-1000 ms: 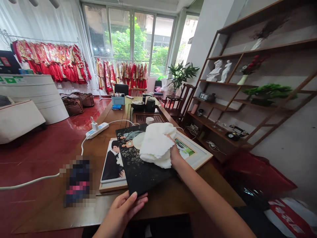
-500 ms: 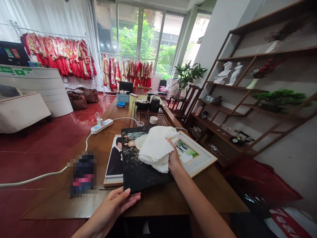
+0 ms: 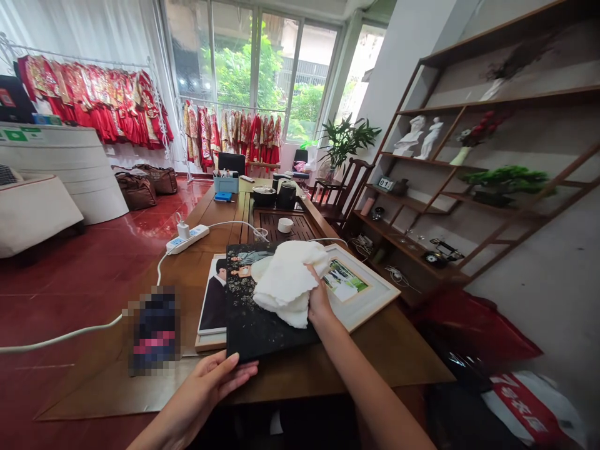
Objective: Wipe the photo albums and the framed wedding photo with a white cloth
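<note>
Black photo panel (image 3: 255,319) lies tilted atop a stack of framed prints near the front edge of the long wooden table (image 3: 375,356), its near lower corner reaching almost to that edge. Right of the panel sits a white-framed picture (image 3: 360,290), whose outer corner comes close to the table's right side; left of the panel, a portrait print (image 3: 213,303) pokes out from beneath it. Farther left of the panel the tabletop is bare wood up to a blurred dark object (image 3: 152,331). Beyond the panel, a white power strip (image 3: 187,239) and a tea tray (image 3: 281,222) occupy the middle of the table.

The panel is glossy black with pale speckling and a couple pictured near its far end. A crumpled white cloth (image 3: 285,281) covers its upper right part.

The left hand (image 3: 215,387) holds the panel's near corner, thumb on top and fingers loosely extended. The right hand (image 3: 319,303) is closed around the cloth, pressing it onto the panel.
</note>
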A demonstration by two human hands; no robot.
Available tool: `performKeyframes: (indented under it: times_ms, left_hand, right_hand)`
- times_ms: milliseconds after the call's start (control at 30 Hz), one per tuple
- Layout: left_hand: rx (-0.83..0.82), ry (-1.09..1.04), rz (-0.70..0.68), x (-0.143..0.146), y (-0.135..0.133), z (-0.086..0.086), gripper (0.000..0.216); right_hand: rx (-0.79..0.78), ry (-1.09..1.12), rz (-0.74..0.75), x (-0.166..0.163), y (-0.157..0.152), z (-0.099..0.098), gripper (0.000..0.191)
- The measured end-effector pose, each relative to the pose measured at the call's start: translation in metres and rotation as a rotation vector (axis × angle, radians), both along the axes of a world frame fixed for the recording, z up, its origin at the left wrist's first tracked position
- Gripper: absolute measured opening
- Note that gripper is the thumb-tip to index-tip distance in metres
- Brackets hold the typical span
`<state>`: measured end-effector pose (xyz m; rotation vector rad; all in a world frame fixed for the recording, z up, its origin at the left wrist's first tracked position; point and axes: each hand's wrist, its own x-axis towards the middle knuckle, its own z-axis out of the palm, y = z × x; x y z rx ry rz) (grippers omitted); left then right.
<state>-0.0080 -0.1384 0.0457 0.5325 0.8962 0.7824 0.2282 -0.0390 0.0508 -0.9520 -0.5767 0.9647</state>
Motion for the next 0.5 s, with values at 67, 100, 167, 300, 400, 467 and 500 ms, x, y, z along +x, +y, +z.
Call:
performKeyframes:
  times_ms: [67,100,167,300,400,467,500]
  left_hand:
    - [-0.009,0.002,0.019,-0.0017,0.0012,-0.0001,0.015]
    - [-0.010,0.003,0.028,-0.0025,0.0020,-0.0002,0.015]
    - [-0.005,0.008,0.038,-0.0042,0.0039,-0.0004,0.015]
    - [0.003,0.014,0.013,-0.0075,0.0078,-0.0016,0.015]
    - [0.033,0.028,0.025,-0.0085,0.0086,-0.0023,0.017]
    - [0.056,0.045,0.040,-0.0085,0.0085,-0.0019,0.018]
    - [0.063,0.052,0.039,-0.0085,0.0085,-0.0014,0.018]
  right_hand:
    - [-0.008,-0.002,-0.004,-0.0016,-0.0012,-0.0003,0.033]
    - [-0.011,-0.004,-0.005,-0.0023,-0.0016,-0.0002,0.032]
    - [-0.015,-0.008,-0.003,-0.0035,-0.0023,0.0003,0.030]
    - [-0.023,-0.016,0.015,-0.0048,-0.0042,0.0006,0.033]
    - [-0.034,-0.022,0.028,-0.0052,-0.0068,-0.0011,0.038]
    - [-0.042,-0.026,0.031,-0.0057,-0.0090,-0.0022,0.038]
    - [-0.045,-0.027,0.034,-0.0061,-0.0101,-0.0025,0.038]
